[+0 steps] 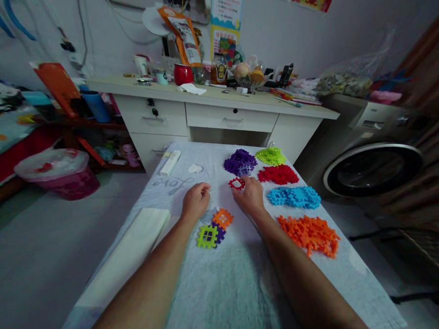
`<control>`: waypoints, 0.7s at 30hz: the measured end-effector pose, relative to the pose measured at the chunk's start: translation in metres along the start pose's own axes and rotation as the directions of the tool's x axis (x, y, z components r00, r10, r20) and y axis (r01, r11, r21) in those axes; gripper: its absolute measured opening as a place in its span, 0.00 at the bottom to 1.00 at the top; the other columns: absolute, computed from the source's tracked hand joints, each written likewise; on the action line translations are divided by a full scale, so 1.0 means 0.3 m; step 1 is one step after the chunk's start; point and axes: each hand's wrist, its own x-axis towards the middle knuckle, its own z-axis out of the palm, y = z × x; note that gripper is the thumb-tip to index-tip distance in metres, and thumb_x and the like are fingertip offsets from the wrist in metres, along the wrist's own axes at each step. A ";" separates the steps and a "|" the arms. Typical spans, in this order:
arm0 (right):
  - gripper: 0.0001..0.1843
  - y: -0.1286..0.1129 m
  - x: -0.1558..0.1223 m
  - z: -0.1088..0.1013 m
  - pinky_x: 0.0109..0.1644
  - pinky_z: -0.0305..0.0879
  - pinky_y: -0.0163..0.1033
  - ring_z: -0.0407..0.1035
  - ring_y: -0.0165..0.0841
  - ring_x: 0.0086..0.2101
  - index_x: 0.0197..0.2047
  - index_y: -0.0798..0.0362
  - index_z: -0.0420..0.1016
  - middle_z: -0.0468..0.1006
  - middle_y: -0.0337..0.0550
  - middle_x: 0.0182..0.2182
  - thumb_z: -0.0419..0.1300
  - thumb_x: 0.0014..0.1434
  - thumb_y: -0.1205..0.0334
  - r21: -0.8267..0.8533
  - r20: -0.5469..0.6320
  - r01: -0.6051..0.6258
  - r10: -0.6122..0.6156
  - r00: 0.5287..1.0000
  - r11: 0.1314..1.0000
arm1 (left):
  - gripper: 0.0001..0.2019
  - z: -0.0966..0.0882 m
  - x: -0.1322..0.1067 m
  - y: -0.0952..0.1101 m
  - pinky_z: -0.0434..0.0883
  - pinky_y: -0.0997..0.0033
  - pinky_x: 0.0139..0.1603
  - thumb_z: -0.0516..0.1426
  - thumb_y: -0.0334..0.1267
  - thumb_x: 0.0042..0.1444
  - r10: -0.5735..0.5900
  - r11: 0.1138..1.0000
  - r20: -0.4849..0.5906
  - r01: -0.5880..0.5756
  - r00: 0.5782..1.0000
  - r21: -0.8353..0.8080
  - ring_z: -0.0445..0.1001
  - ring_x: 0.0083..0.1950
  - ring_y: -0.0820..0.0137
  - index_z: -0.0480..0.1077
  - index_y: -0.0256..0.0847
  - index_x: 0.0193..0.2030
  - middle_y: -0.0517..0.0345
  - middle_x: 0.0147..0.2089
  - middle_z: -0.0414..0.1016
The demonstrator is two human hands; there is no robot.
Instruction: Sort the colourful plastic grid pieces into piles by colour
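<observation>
My right hand (249, 195) is closed, its fingertips at a pale purple square building piece (245, 170) with notched edges. A red frame-shaped building piece (236, 183) is beside my right thumb; whether it is also gripped is unclear. To the left, my left hand (197, 201) is curled above the cloth, and what its fingers hold, if anything, is hidden. Closer to me lie a green piece (207, 237), a dark purple piece (219, 233) and an orange piece (223, 218), touching in a cluster.
Along the cloth-covered table's (226, 292) right side are piles of purple (237, 159), lime (272, 156), red (279, 174), blue (295, 197) and orange pieces (311, 234). A white box (171, 163) lies far left. Beyond stands a cluttered desk (208, 94), with a washing machine (351, 143) right.
</observation>
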 end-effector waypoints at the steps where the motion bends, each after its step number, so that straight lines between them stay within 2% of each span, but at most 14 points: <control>1: 0.22 0.017 0.023 -0.025 0.51 0.59 0.44 0.67 0.43 0.47 0.52 0.52 0.73 0.75 0.51 0.45 0.61 0.57 0.50 -0.017 -0.005 -0.015 0.015 1.000 1.000 | 0.14 0.001 0.001 -0.001 0.71 0.70 0.43 0.52 0.28 0.50 0.000 1.000 0.000 0.000 1.000 -0.001 0.75 0.39 0.69 0.73 0.40 0.41 0.56 0.40 0.78; 7: 0.22 0.205 0.186 -0.166 0.50 0.62 0.45 0.68 0.45 0.48 0.52 0.53 0.74 0.75 0.54 0.47 0.60 0.57 0.52 -0.162 -0.048 -0.109 0.103 0.994 0.981 | 0.13 0.007 0.005 -0.009 0.71 0.70 0.45 0.52 0.28 0.49 0.006 1.000 -0.003 -0.006 1.000 -0.008 0.75 0.39 0.69 0.73 0.40 0.41 0.56 0.39 0.78; 13: 0.22 0.411 0.277 -0.231 0.49 0.63 0.52 0.68 0.53 0.50 0.52 0.55 0.74 0.74 0.59 0.49 0.59 0.58 0.53 -0.259 -0.067 -0.248 0.238 0.969 0.934 | 0.13 0.005 0.003 -0.007 0.71 0.71 0.43 0.52 0.28 0.49 0.009 1.000 -0.006 -0.009 1.000 -0.013 0.75 0.39 0.69 0.73 0.40 0.41 0.56 0.39 0.78; 16: 0.22 0.458 0.289 -0.236 0.49 0.62 0.53 0.67 0.56 0.51 0.53 0.55 0.74 0.74 0.60 0.51 0.59 0.58 0.52 -0.273 -0.053 -0.269 0.264 0.963 0.924 | 0.14 0.004 0.001 -0.004 0.71 0.70 0.43 0.52 0.28 0.49 0.011 1.000 -0.005 -0.011 1.000 -0.013 0.75 0.38 0.69 0.73 0.40 0.41 0.56 0.38 0.78; 21: 0.21 0.474 0.296 -0.222 0.48 0.63 0.52 0.67 0.57 0.50 0.51 0.53 0.76 0.74 0.61 0.50 0.59 0.57 0.51 -0.290 -0.076 -0.271 0.260 0.963 0.918 | 0.14 0.003 0.001 -0.002 0.71 0.70 0.43 0.52 0.28 0.49 0.005 1.000 0.000 -0.005 1.000 -0.008 0.75 0.38 0.69 0.73 0.40 0.41 0.56 0.39 0.78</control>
